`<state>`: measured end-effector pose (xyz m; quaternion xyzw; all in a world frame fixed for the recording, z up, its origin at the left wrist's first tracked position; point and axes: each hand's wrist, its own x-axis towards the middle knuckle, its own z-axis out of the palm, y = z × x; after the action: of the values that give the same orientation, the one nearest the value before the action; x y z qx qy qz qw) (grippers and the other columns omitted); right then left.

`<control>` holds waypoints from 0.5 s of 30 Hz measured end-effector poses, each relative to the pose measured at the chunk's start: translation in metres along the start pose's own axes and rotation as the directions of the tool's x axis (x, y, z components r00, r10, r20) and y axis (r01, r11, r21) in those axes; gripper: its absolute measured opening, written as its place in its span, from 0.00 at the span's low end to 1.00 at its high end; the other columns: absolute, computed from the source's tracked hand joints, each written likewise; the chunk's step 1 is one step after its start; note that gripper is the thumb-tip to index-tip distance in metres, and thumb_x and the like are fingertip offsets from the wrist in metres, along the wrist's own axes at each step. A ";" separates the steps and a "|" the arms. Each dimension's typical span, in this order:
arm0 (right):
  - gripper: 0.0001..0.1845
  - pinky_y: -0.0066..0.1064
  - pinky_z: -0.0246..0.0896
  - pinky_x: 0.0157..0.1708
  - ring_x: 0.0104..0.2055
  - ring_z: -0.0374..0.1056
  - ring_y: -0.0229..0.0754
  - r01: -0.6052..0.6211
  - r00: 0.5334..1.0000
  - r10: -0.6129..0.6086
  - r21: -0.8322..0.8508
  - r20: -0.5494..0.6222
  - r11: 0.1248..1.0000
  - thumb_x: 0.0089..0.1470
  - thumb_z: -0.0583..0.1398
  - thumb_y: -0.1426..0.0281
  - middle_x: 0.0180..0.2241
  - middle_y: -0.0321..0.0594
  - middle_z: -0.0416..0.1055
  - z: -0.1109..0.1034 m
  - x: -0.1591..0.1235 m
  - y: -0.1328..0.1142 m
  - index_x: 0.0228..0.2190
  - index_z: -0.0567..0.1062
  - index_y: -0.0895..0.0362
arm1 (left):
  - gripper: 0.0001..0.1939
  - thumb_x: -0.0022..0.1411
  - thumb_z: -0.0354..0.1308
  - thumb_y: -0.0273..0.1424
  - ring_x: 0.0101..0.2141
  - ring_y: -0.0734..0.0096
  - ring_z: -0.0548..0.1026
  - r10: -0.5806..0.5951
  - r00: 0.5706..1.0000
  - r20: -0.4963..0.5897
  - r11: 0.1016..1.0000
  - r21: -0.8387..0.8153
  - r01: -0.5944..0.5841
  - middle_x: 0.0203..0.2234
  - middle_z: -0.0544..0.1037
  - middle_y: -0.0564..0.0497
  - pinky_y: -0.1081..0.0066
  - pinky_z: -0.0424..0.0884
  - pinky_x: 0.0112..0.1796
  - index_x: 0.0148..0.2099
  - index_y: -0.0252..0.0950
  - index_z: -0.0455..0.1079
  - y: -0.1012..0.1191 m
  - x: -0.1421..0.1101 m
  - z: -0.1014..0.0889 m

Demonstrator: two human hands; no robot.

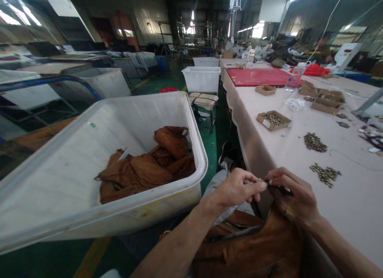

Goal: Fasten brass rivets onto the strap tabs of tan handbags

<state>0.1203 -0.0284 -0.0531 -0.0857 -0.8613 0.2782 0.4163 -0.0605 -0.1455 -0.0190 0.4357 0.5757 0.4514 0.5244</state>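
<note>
A brown garment (248,250) lies across my lap, one edge raised to my right hand (295,194). That hand is closed on the raised edge, and a small dark piece shows between its fingers. My left hand (242,186) is closed in a pinch, its fingertips meeting those of the right. A tiny yellowish bit shows at the left fingertips, too small to name. Beside my right hand, on the pale tabletop (353,214), lies a pile of small metal studs or buttons (325,174). Another such pile (314,142) sits just behind it.
A large white bin (167,190) with brown garments (146,166) inside stands at my left. On the table are a cardboard tray (273,120) of small metal pieces, more small boxes (326,100), a clear bottle (293,78) and a red board (260,77). A stool (204,101) stands ahead.
</note>
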 end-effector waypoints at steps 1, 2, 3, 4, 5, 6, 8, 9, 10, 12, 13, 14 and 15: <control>0.09 0.34 0.69 0.34 0.37 0.74 0.45 0.004 1.000 -0.004 0.006 -0.015 1.000 0.57 0.62 0.79 0.39 0.43 0.75 0.000 0.001 -0.001 0.35 0.74 0.52 | 0.18 0.57 0.66 0.40 0.20 0.76 0.67 -0.029 0.999 0.015 0.994 -0.103 0.030 0.23 0.75 0.50 0.74 0.59 0.23 0.40 0.29 0.77 -0.001 0.004 0.001; 0.08 0.34 0.69 0.34 0.37 0.75 0.45 -0.002 1.000 0.003 0.019 -0.019 1.000 0.57 0.62 0.78 0.39 0.43 0.75 -0.001 0.002 -0.002 0.34 0.74 0.52 | 0.17 0.53 0.69 0.38 0.19 0.77 0.65 -0.048 0.999 0.006 0.978 -0.203 0.048 0.21 0.73 0.51 0.74 0.58 0.22 0.38 0.29 0.77 -0.002 0.007 0.002; 0.07 0.35 0.69 0.34 0.37 0.75 0.46 -0.018 1.000 0.018 0.041 -0.007 0.999 0.57 0.63 0.77 0.39 0.44 0.75 -0.004 0.005 -0.003 0.34 0.74 0.52 | 0.16 0.49 0.70 0.35 0.19 0.78 0.65 -0.064 0.998 -0.006 0.952 -0.301 0.060 0.21 0.73 0.51 0.74 0.59 0.23 0.36 0.28 0.77 -0.004 0.011 0.004; 0.06 0.35 0.70 0.34 0.38 0.75 0.47 -0.038 0.999 0.036 0.070 0.022 0.997 0.57 0.63 0.76 0.39 0.44 0.76 -0.009 0.008 -0.003 0.34 0.74 0.53 | 0.16 0.46 0.71 0.33 0.19 0.78 0.66 -0.079 0.997 -0.003 0.919 -0.388 0.072 0.21 0.73 0.51 0.74 0.61 0.24 0.35 0.28 0.77 -0.007 0.014 0.006; 0.05 0.36 0.71 0.36 0.39 0.75 0.48 -0.060 0.996 0.052 0.099 0.073 0.993 0.57 0.63 0.74 0.41 0.45 0.76 -0.017 0.013 -0.003 0.35 0.75 0.53 | 0.16 0.44 0.72 0.31 0.20 0.77 0.68 -0.088 0.996 0.014 0.887 -0.454 0.085 0.22 0.74 0.50 0.73 0.63 0.25 0.34 0.28 0.76 -0.009 0.017 0.009; 0.06 0.38 0.72 0.39 0.42 0.76 0.50 -0.085 0.988 0.068 0.116 0.140 0.990 0.57 0.64 0.73 0.43 0.46 0.77 -0.028 0.017 0.000 0.38 0.76 0.53 | 0.16 0.42 0.72 0.30 0.21 0.76 0.69 -0.095 0.995 0.028 0.864 -0.494 0.096 0.23 0.76 0.48 0.73 0.65 0.26 0.34 0.28 0.76 -0.011 0.019 0.011; 0.12 0.40 0.72 0.45 0.47 0.75 0.52 -0.155 0.963 0.126 0.109 0.236 0.982 0.57 0.65 0.69 0.46 0.47 0.77 -0.058 0.027 0.010 0.44 0.78 0.53 | 0.16 0.43 0.73 0.29 0.22 0.75 0.71 -0.101 0.995 0.024 0.847 -0.522 0.099 0.25 0.77 0.46 0.74 0.66 0.27 0.34 0.27 0.76 -0.012 0.022 0.014; 0.15 0.40 0.72 0.47 0.48 0.75 0.53 -0.210 0.954 0.184 0.091 0.236 0.974 0.57 0.66 0.68 0.47 0.48 0.78 -0.076 0.030 0.018 0.46 0.79 0.54 | 0.15 0.44 0.73 0.29 0.22 0.75 0.71 -0.100 0.995 0.017 0.848 -0.521 0.094 0.26 0.78 0.45 0.74 0.67 0.27 0.35 0.27 0.76 -0.012 0.023 0.015; 0.16 0.40 0.72 0.46 0.47 0.76 0.52 -0.276 0.945 0.258 0.070 0.199 0.958 0.57 0.67 0.66 0.46 0.48 0.78 -0.096 0.032 0.027 0.47 0.79 0.55 | 0.15 0.46 0.72 0.30 0.22 0.75 0.72 -0.094 0.995 0.009 0.852 -0.517 0.086 0.27 0.78 0.45 0.75 0.66 0.27 0.36 0.27 0.76 -0.011 0.025 0.015; 0.17 0.36 0.72 0.39 0.40 0.76 0.49 -0.417 0.908 0.416 0.021 0.047 0.908 0.56 0.67 0.62 0.42 0.48 0.79 -0.134 0.029 0.048 0.45 0.79 0.57 | 0.14 0.50 0.71 0.31 0.23 0.74 0.73 -0.076 0.997 0.009 0.856 -0.512 0.070 0.28 0.80 0.43 0.75 0.67 0.27 0.37 0.26 0.76 -0.009 0.029 0.014; 0.17 0.34 0.70 0.35 0.36 0.75 0.47 -0.490 0.872 0.490 -0.036 -0.020 0.871 0.55 0.67 0.61 0.38 0.46 0.79 -0.151 0.025 0.059 0.43 0.80 0.57 | 0.14 0.51 0.71 0.32 0.23 0.73 0.74 -0.068 0.998 0.018 0.857 -0.511 0.068 0.29 0.80 0.41 0.75 0.67 0.27 0.37 0.26 0.76 -0.009 0.031 0.014; 0.18 0.32 0.66 0.30 0.32 0.73 0.45 -0.560 0.829 0.556 -0.124 -0.064 0.819 0.54 0.66 0.59 0.34 0.44 0.79 -0.165 0.018 0.069 0.41 0.80 0.58 | 0.14 0.52 0.70 0.32 0.23 0.73 0.74 -0.062 0.998 0.025 0.857 -0.512 0.067 0.29 0.80 0.40 0.75 0.67 0.27 0.37 0.26 0.76 -0.008 0.034 0.014; 0.18 0.31 0.62 0.27 0.29 0.70 0.43 -0.615 0.785 0.612 -0.227 -0.089 0.755 0.53 0.65 0.59 0.29 0.42 0.77 -0.175 0.011 0.077 0.39 0.81 0.59 | 0.14 0.52 0.70 0.32 0.23 0.72 0.74 -0.062 0.998 0.030 0.856 -0.512 0.069 0.29 0.81 0.39 0.75 0.68 0.26 0.37 0.26 0.76 -0.008 0.036 0.014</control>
<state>0.2410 0.1114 -0.0012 -0.4147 -0.8110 0.2910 0.2925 -0.0491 -0.1114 -0.0350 0.2636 0.4461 0.5674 0.6399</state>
